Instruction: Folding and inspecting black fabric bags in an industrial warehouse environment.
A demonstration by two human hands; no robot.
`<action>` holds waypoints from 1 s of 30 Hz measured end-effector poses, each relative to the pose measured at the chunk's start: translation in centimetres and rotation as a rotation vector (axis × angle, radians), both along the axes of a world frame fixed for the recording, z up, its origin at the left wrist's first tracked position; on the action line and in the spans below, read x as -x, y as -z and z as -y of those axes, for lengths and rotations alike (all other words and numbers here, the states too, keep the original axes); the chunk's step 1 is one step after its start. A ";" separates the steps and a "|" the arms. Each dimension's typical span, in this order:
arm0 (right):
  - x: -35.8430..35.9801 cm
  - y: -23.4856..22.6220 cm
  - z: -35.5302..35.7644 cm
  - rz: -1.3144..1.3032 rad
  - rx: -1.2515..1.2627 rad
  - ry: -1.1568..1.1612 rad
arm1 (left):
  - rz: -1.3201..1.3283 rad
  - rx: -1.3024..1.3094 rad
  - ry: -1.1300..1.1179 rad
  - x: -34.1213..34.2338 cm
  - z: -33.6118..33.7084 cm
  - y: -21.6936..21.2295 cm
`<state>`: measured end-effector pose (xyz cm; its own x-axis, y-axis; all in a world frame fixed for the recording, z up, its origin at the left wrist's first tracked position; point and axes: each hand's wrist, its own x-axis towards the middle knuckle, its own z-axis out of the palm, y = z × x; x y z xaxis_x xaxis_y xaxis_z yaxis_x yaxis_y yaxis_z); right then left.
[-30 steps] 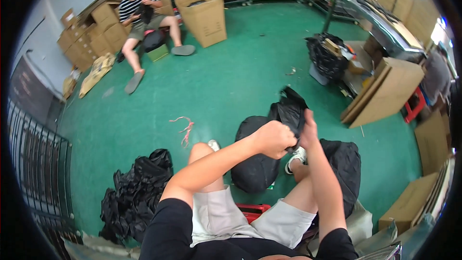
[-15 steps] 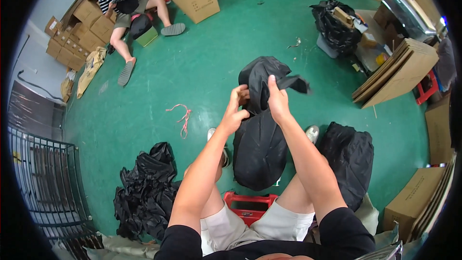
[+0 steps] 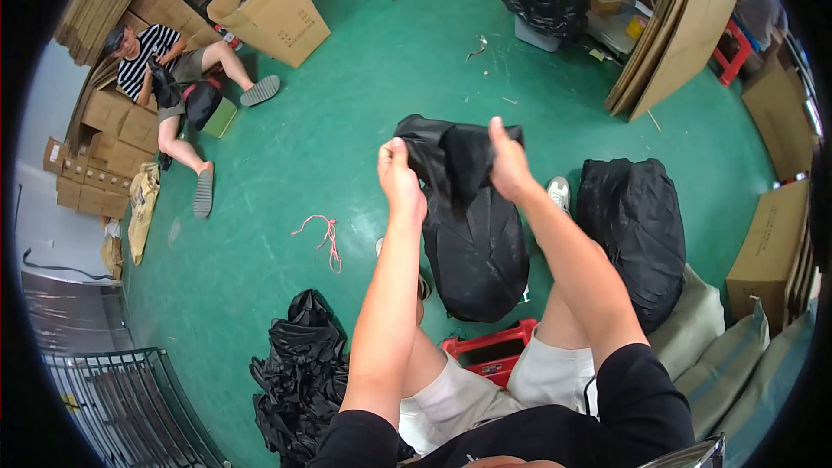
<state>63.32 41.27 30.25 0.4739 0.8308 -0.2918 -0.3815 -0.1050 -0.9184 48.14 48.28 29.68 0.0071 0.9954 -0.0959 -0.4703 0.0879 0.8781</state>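
Note:
Between my hands a limp piece of black fabric (image 3: 451, 154) is stretched out. My left hand (image 3: 401, 182) is closed on its left edge, thumb on top. At the opposite edge my right hand (image 3: 510, 165) grips it with the thumb pointing up. Just below hangs or stands a rounded black fabric-covered bundle (image 3: 477, 256) between my legs; the held fabric overlaps its top, and I cannot tell whether they are joined. To the right of my leg stands another full black bundle (image 3: 631, 238). A crumpled heap of black fabric (image 3: 299, 373) lies at my left.
A red plastic stool (image 3: 494, 354) is between my legs. Pink string (image 3: 328, 243) lies on the green floor. A seated person (image 3: 156, 61) handles black fabric at the far left, beside cardboard boxes (image 3: 113, 134). Flattened cardboard (image 3: 676, 48) leans at the right, and pale sacks (image 3: 689, 321) lie nearby.
My hands have moved apart, spreading the black fabric that was bunched between them. The view has shifted, so the surroundings sit differently. The seated person's hands have lowered with their black fabric.

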 end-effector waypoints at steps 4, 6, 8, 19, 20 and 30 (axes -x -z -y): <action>-5.6 1.1 0.9 -0.595 -0.276 0.098 | 0.440 0.278 0.132 3.4 -3.4 1.3; -5.9 0.8 1.5 -0.616 -0.304 0.092 | 0.466 0.328 0.166 2.7 -3.1 0.4; -5.1 0.3 2.0 -0.833 -0.407 0.104 | 0.481 0.417 0.182 1.4 -2.0 -1.5; -4.4 -2.4 0.1 -0.771 -0.391 -0.201 | -0.850 -0.137 0.054 -1.0 1.0 -1.3; -3.9 -3.4 0.4 -0.788 -0.324 -0.173 | -0.909 -0.174 0.021 0.0 0.8 -1.1; -2.7 -0.3 0.2 -0.679 -0.239 -0.243 | -0.323 -0.017 0.165 8.4 0.7 0.7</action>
<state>65.98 41.04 30.58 0.0504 0.9662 -0.2529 -0.8629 -0.0853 -0.4982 39.71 47.53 28.94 0.1403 0.9848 -0.1027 -0.1491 0.1236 0.9811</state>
